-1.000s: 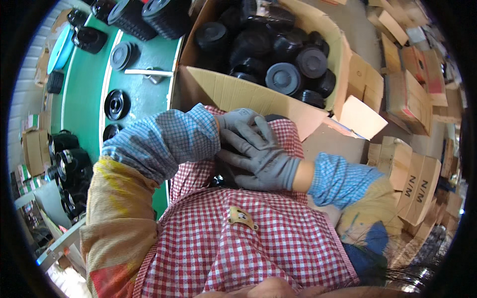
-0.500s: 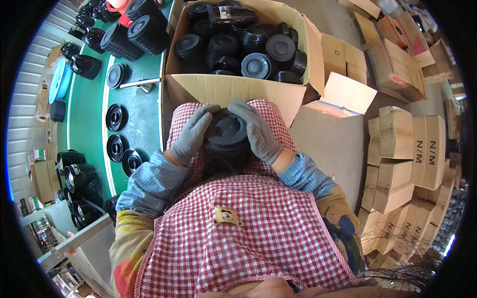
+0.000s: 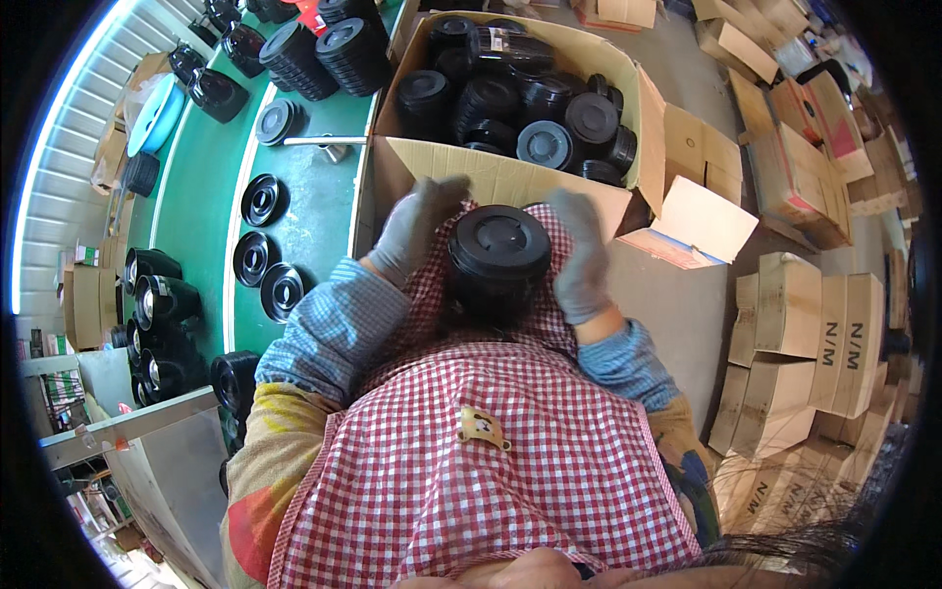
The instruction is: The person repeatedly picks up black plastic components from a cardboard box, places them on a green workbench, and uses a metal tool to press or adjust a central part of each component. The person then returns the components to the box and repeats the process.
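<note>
A black round object (image 3: 498,239), like a stack of lids or a lidded pot, rests upright on my lap, its flat disc top facing up. My left hand (image 3: 420,232), in a grey glove, is raised just left of it, fingers stretched out and somewhat blurred. On the other side my right hand (image 3: 583,257), also gloved, hovers with its fingers extended and blurred. Neither hand touches the black object. A red-and-white checked apron (image 3: 461,471) covers my lap and body. The lower part of the object is dark and hard to make out.
Ahead stands an open cardboard box (image 3: 491,169) full of black round lids. On the green table (image 3: 319,211) at left lie black rings (image 3: 257,258), a metal-handled tool (image 3: 324,142) and stacks of black discs (image 3: 353,57). Closed cartons (image 3: 785,304) are piled at right.
My hands have let go of the black round object and spread apart to either side. It stands more fully in view on my lap. The whole view has shifted slightly.
</note>
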{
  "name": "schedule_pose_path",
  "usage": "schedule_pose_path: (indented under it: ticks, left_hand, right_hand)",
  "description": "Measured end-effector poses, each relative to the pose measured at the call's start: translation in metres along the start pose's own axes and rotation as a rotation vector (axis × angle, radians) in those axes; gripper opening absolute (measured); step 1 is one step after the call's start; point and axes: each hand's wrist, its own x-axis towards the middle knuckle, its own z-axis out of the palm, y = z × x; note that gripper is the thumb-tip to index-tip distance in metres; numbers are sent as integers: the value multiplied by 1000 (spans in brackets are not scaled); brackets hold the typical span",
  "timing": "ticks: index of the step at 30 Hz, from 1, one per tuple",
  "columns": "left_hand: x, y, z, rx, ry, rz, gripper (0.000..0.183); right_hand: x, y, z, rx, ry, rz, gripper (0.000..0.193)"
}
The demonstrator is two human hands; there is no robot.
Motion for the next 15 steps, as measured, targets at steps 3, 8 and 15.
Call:
schedule_pose_path:
  ticks: [3,8,15]
  left_hand:
    - [0,15,9,262,75,-68,75]
    - [-3,14,23,-172,-220,-146,87]
    - [10,28,-16,435,-628,257,99]
  right_hand:
    - [-23,15,21,389,-43,314,69]
    - [8,-11,18,633,-155,386,70]
    - [22,12,0,419,-492,49,88]
